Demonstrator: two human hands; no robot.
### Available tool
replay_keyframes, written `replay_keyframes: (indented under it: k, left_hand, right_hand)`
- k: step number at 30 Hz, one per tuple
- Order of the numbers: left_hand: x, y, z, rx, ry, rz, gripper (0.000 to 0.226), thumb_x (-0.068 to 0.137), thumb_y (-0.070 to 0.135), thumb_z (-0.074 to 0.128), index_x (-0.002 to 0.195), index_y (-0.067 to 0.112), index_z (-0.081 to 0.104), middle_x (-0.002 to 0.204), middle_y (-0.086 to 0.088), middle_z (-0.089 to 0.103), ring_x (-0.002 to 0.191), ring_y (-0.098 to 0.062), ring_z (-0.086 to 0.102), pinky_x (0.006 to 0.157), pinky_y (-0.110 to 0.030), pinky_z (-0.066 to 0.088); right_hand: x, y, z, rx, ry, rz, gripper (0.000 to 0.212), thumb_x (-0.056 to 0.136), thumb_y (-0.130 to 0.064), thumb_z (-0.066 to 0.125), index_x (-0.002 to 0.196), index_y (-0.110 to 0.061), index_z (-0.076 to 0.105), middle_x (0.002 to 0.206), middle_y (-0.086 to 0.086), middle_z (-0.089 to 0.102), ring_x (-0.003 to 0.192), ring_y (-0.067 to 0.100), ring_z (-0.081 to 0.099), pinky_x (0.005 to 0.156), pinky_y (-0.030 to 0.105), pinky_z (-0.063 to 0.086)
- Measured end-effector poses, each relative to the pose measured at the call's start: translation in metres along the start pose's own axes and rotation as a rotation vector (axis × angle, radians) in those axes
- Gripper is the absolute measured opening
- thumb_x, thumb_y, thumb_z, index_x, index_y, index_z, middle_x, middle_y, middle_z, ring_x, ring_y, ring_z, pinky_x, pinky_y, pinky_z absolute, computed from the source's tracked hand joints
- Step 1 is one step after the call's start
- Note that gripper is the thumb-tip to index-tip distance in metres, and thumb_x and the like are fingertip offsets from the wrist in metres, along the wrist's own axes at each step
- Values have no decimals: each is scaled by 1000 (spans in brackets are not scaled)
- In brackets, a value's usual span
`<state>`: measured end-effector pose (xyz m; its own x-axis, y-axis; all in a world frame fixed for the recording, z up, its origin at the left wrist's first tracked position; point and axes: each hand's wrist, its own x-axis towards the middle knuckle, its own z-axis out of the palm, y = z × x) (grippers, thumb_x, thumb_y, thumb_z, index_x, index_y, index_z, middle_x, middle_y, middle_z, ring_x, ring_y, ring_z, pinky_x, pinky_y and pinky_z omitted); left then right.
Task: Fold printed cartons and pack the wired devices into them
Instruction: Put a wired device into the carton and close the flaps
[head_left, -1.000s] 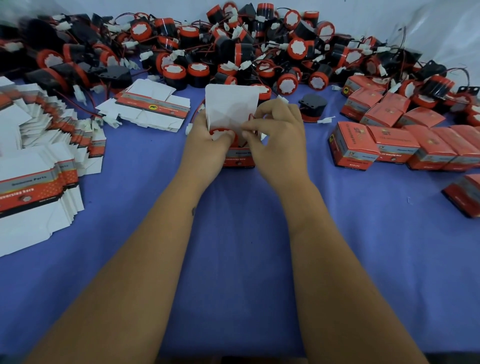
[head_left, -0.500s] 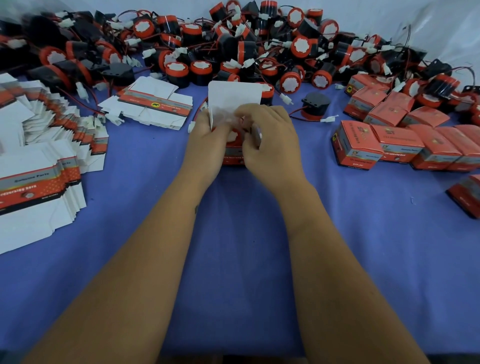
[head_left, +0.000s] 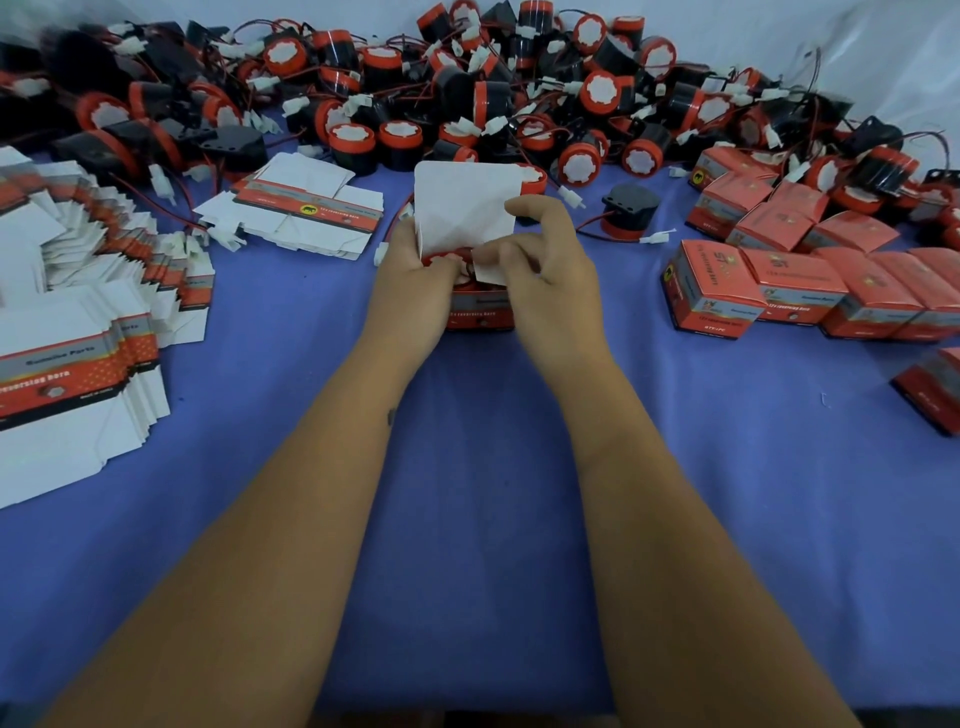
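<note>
Red printed carton (head_left: 480, 312) standing upright on the blue counter (head_left: 478, 493) at centre, mouth up, with a wired device (head_left: 452, 260) seated inside, only its red rim showing. White lid flap (head_left: 465, 205) raised toward 12 o'clock, hinged along the far edge; small side flap (head_left: 491, 270) at the 3 o'clock edge, pinched in the grip of the right hand (head_left: 550, 280) and tilted inward. Left hand (head_left: 410, 283) curled round the 9 o'clock wall, thumb apparently pressing down at the mouth. Judged next: side flap folded toward 9 o'clock, then lid swung down toward 6; right hand nearer both. Wire position hidden, so snagging possible. Outward: finished cartons (head_left: 727, 291) at 3 o'clock, flat blanks (head_left: 311, 208) at 10, fanned stack (head_left: 78, 338) at 9, loose devices (head_left: 467, 93) heaped at 12.
</note>
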<state>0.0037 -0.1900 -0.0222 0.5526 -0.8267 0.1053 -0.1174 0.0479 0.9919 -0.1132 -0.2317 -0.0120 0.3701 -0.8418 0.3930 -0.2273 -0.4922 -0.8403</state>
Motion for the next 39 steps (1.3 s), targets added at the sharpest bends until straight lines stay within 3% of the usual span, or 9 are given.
replay_keyframes:
  k: [6,9,15,18,22,25,28,36,39]
  left_hand:
    - [2,0,-1,-26,-26,-13,44,95,5,50,135,24,49,114,9,65,98,-7,64,69,-17,53]
    - [2,-1,-2,-10,-40,9,37,96,7,51,126,29,48,106,16,63,97,-3,63,67,-13,52]
    - [4,-2,-5,-7,-63,7,39,96,10,54,128,31,47,109,16,63,97,-2,63,70,-14,51]
    - [5,-1,-7,-48,-99,-20,40,96,11,53,131,28,50,113,9,67,96,-5,66,73,-19,54]
    - [8,2,-18,-234,-129,4,31,98,13,41,109,10,70,87,3,77,82,-11,72,71,-26,58]
    - [8,1,-23,-367,-152,-25,44,103,15,29,106,12,73,98,-1,77,95,-14,72,79,-27,57]
    - [13,-1,-21,-255,-177,-63,37,99,15,38,113,22,71,108,-3,76,103,-20,71,89,-36,58]
    - [11,-4,-21,-78,-124,39,45,96,-6,47,137,14,53,119,-2,69,105,-13,67,84,-26,56]
    - [8,-2,-20,-3,-18,77,38,92,-1,58,124,19,61,115,5,67,102,-10,64,79,-18,54]
  right_hand:
    - [2,4,9,60,153,77,45,89,0,59,130,-13,47,117,1,49,98,16,52,78,15,46]
    - [4,7,7,162,46,225,40,96,-8,53,135,-16,48,122,-3,56,102,7,55,78,9,45]
    - [3,6,3,230,-28,225,39,94,-2,52,125,-26,53,114,8,67,107,24,61,88,37,54]
    - [2,5,2,249,-8,196,36,91,1,53,113,-28,56,107,5,69,95,18,63,80,32,55]
    - [2,4,3,258,5,189,34,90,1,53,97,-31,57,110,4,67,99,23,63,78,36,59]
    - [3,5,4,250,5,186,30,91,-1,52,100,-30,56,110,4,67,99,24,64,73,32,59]
    - [4,7,4,256,1,190,29,93,-1,51,108,-26,55,107,4,67,96,22,64,69,28,57]
    - [3,7,4,332,-19,200,44,90,5,50,121,-26,54,109,8,67,98,22,63,67,20,54]
    - [3,6,2,325,-25,188,42,89,5,50,117,-26,57,112,7,66,97,23,63,71,27,58]
